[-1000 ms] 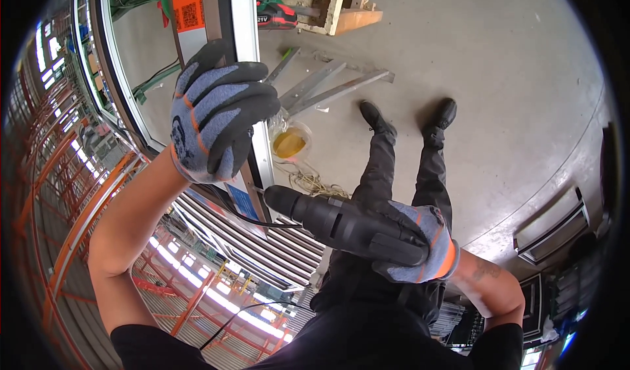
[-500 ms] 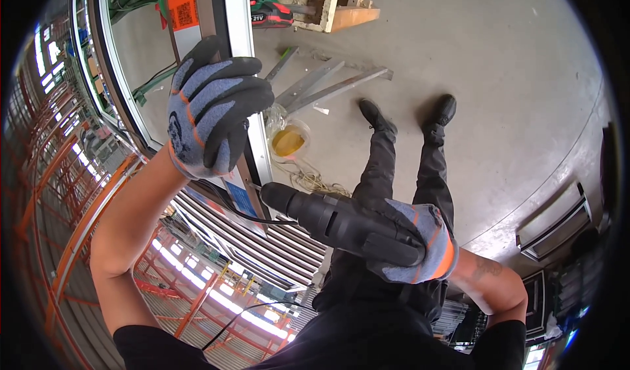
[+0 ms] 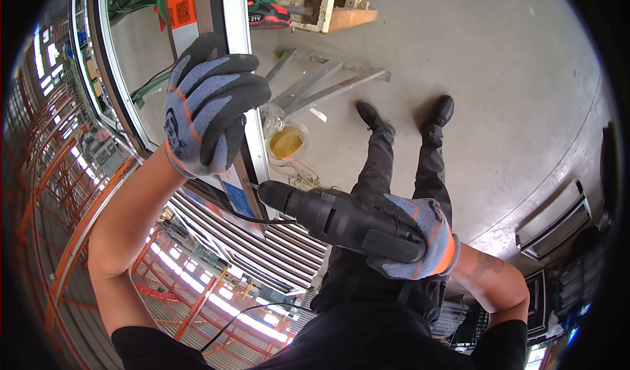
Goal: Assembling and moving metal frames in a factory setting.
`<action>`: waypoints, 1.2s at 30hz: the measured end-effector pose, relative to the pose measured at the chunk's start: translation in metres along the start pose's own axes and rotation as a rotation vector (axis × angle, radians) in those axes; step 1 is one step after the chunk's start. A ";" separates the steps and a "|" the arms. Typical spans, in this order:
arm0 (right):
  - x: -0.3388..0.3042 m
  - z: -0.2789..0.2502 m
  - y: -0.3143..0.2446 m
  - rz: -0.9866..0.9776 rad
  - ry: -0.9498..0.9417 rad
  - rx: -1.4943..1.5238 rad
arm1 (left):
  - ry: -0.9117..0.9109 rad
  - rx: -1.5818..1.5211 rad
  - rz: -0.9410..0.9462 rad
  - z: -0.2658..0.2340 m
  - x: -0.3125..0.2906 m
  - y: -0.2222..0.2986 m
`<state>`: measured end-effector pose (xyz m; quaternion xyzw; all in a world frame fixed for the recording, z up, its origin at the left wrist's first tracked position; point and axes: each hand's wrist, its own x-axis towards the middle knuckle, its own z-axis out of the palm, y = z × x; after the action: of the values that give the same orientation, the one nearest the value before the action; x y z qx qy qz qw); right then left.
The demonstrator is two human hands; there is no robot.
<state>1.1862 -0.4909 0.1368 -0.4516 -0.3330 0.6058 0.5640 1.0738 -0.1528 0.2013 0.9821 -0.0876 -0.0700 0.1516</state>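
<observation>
My left hand [image 3: 209, 110], in a blue-grey glove with dark coated fingers and orange lines, is closed over a framed panel's brown and white edge profile [image 3: 257, 154]. A black power drill [image 3: 338, 220] lies level in my right hand [image 3: 430, 239], which wears a matching glove and is wrapped around its rear end. The drill's nose points left, and its thin bit touches or nearly touches the profile just below my left hand. A dark cable [image 3: 266, 221] passes beneath the drill's front. The fingertips of my right hand are mostly hidden behind the drill.
On the floor beyond the profile stands a clear tub with yellow contents [image 3: 287, 143], near tangled cord and metal strips [image 3: 335, 93]. A red and green cordless tool [image 3: 268, 14] lies by a wooden crate [image 3: 328, 5]. Stacked light profiles [image 3: 262, 255] are below the panel.
The view has shifted very slightly, moving the scene a little left. My hands keep the same hold on the profile and the drill.
</observation>
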 end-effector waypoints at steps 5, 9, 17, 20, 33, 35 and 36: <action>0.010 -0.002 0.001 0.202 -0.122 0.203 | 0.011 -0.001 -0.009 0.002 -0.004 0.000; 0.009 -0.003 0.000 0.133 -0.104 0.141 | -0.033 0.054 -0.013 0.000 0.005 0.003; 0.003 0.003 0.001 0.216 -0.090 0.353 | 0.006 0.084 -0.019 0.007 0.002 0.003; 0.005 0.001 -0.001 0.215 -0.106 0.321 | 0.017 0.089 -0.035 0.005 0.004 0.004; 0.015 0.006 -0.010 0.133 -0.127 0.048 | 0.071 -0.036 -0.022 0.002 -0.001 0.001; 0.008 0.009 -0.005 0.220 -0.123 0.145 | 0.078 -0.046 -0.015 0.005 -0.002 -0.001; 0.007 0.010 -0.003 0.301 -0.119 0.247 | 0.081 -0.050 -0.010 0.007 -0.002 -0.002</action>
<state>1.1786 -0.4829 0.1421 -0.3870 -0.2178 0.7452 0.4975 1.0707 -0.1527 0.1947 0.9804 -0.0748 -0.0330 0.1794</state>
